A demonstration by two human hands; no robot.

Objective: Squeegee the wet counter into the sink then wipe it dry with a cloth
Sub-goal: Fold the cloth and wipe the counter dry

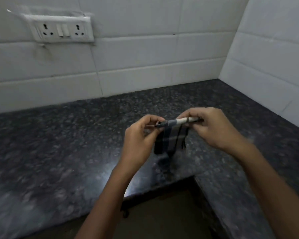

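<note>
A small checked cloth (pixel 171 138), dark blue and grey with a white band along its top edge, hangs folded above the dark speckled granite counter (pixel 59 144). My left hand (pixel 140 135) pinches its left top corner. The cloth's right top corner is pinched by my right hand (pixel 212 126). Both hands hold the cloth stretched between them, a little above the corner of the counter. No squeegee or sink is in view.
White wall tiles rise behind and to the right of the L-shaped counter. A white socket and switch plate (pixel 62 30) sits on the back wall at upper left. The counter's inner front edge (pixel 162 187) drops to a brown floor below my forearms.
</note>
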